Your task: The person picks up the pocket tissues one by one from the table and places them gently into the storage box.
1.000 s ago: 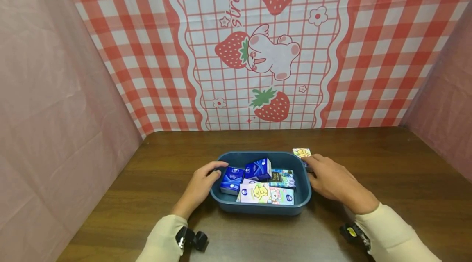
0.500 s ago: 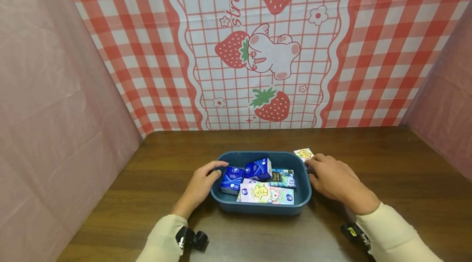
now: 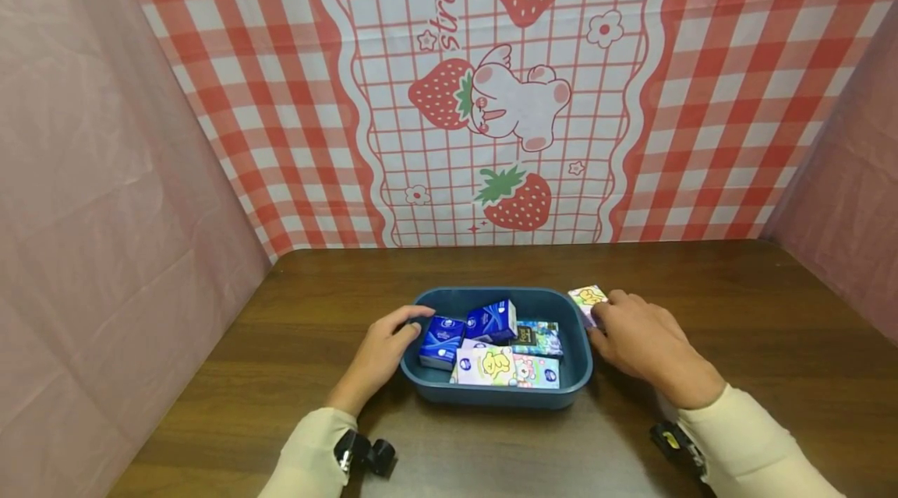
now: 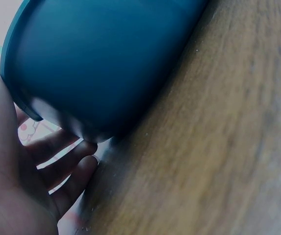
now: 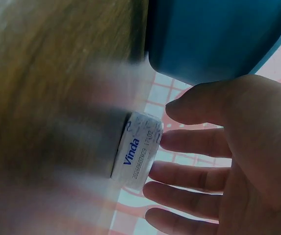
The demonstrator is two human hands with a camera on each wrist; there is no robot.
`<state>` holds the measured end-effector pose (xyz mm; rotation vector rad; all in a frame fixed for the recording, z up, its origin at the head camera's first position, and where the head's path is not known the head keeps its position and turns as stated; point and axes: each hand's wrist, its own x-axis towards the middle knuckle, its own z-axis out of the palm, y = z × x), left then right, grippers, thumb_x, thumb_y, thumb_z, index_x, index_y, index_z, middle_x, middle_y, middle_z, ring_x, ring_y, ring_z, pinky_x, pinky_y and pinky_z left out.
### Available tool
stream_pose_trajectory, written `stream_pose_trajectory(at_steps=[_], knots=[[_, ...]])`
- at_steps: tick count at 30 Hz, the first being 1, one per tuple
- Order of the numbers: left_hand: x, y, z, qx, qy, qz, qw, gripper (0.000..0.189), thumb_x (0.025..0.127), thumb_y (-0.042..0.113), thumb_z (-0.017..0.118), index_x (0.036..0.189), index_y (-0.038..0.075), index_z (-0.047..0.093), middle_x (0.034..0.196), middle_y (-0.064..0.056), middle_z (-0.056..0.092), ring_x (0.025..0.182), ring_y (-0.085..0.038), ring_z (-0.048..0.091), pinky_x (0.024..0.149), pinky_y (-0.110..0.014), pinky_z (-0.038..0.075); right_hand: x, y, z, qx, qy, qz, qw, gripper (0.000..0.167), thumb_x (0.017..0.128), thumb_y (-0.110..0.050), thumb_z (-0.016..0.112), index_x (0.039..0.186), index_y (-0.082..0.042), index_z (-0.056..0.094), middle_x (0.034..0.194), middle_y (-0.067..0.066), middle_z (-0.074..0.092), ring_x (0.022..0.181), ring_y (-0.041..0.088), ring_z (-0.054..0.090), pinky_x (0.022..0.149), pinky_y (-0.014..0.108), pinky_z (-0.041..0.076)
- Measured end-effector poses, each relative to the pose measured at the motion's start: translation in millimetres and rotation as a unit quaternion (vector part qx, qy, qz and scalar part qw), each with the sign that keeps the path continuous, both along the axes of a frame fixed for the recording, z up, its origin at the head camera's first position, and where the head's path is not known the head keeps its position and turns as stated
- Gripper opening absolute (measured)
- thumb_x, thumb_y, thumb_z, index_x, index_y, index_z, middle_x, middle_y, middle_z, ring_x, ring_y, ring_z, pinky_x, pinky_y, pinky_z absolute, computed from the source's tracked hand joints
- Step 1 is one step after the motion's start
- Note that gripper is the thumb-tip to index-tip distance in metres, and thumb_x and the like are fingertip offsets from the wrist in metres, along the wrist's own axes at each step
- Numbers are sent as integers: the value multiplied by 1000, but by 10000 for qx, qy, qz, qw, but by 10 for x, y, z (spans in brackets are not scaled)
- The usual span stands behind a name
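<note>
A dark blue plastic bin (image 3: 494,398) stands on the table, holding several small tissue packs, among them a blue pack (image 3: 443,340) and a white pack with a yellow cartoon (image 3: 484,367). My left hand (image 3: 379,346) rests at the bin's left end, thumb and index finger at the rim; in the left wrist view, loosely spread fingers lie along the outer wall. To the right of the bin, my right hand (image 3: 641,334) touches another tissue pack (image 3: 588,298) with its fingertips. Up close, that pack's end (image 5: 138,149) reads "Vinda"; the thumb stands apart from it.
The brown wooden table (image 3: 337,272) extends around the bin on all sides. A red-and-white checked cloth with strawberries (image 3: 519,202) hangs behind it. Pinkish curtains (image 3: 126,210) stand at both sides.
The tissue pack beside the bin has slid and turned slightly to the right, along with my right hand's fingers. More of its face shows. The left hand and bin stay put.
</note>
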<state>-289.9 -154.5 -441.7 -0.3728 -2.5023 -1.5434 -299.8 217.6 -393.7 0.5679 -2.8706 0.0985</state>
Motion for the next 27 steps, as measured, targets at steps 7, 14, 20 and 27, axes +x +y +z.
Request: stream_pose_trajectory(at_steps=[7,14,20,27], knots=[[6,-6,-9,-33,-32,18,10000,28,99,12,55,119,20,72,128,0,66,128,-24,54,110,-52,37,5,22,-18,-93,53,5,9999,23,84,-28,76,96,-8,73,84,8,57,73,25,55,58,47,51],[10,-5,-4,-27,-32,22,10000,28,99,11,56,119,20,72,127,1,66,127,-23,55,110,-51,37,-8,45,-41,-182,-118,-53,9998,28,84,-28,77,100,-6,70,86,10,56,69,21,53,56,44,50],[-9,6,14,15,67,-8,10000,29,98,8,56,118,19,73,124,2,68,125,-21,56,109,-49,39,-1,45,-38,-199,-267,-131,9994,37,84,-30,78,107,-3,68,90,12,56,71,21,54,57,44,52],[-9,5,11,28,117,-10,9999,29,97,7,57,117,18,73,122,3,68,123,-19,57,108,-47,40,-14,52,-39,-277,-328,-180,9989,31,86,-30,76,101,-5,67,88,10,55,71,21,53,54,45,49]])
